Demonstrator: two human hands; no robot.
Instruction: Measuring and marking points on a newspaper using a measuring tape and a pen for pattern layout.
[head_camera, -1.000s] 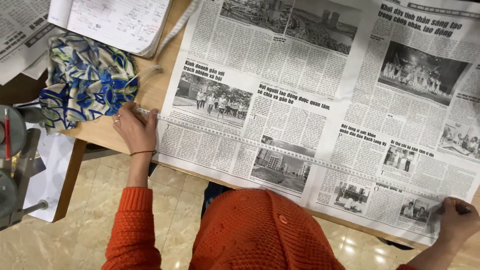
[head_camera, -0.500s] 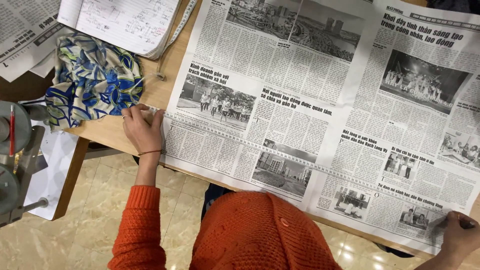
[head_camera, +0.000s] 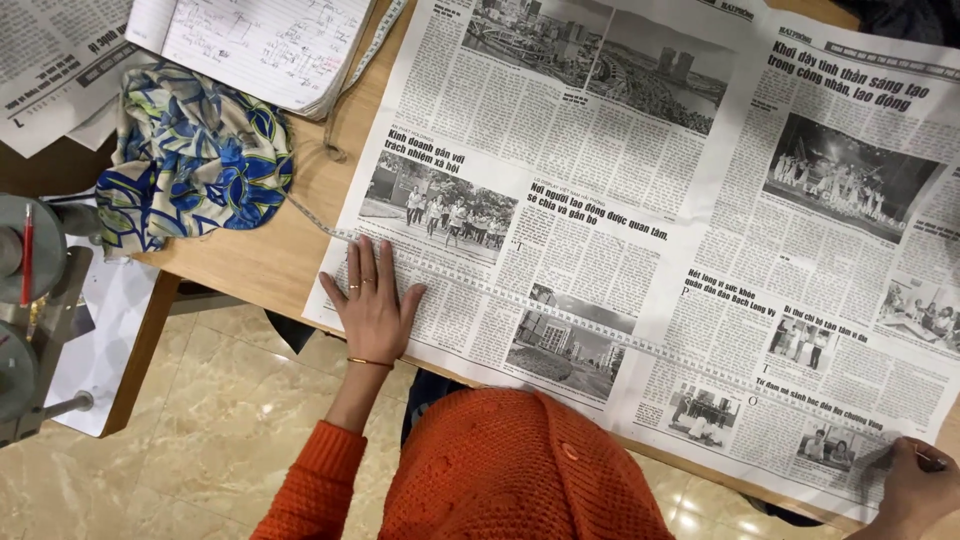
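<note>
Left hand (head_camera: 372, 305) further onto newspaper (head_camera: 650, 200)

No packages, labels, signs or screens show here. The only printed matter is a black-and-white newspaper (head_camera: 640, 230) spread over the desk (head_camera: 270, 260) and another sheet (head_camera: 55, 65) at ten o'clock.

Things lying about on the wooden table

A crumpled cloth (head_camera: 195, 160) with blue, yellow and white leaves sits at about ten o'clock. Just above it, near eleven o'clock, lies an open notebook (head_camera: 255, 40) with lined pages and pen marks. More printed pages (head_camera: 55, 70) poke out at the far ten o'clock corner. A grey metal machine (head_camera: 30, 310) stands at nine o'clock, beside the table (head_camera: 285, 250). Shiny tan floor tiles (head_camera: 220, 430) show at seven o'clock.
</note>
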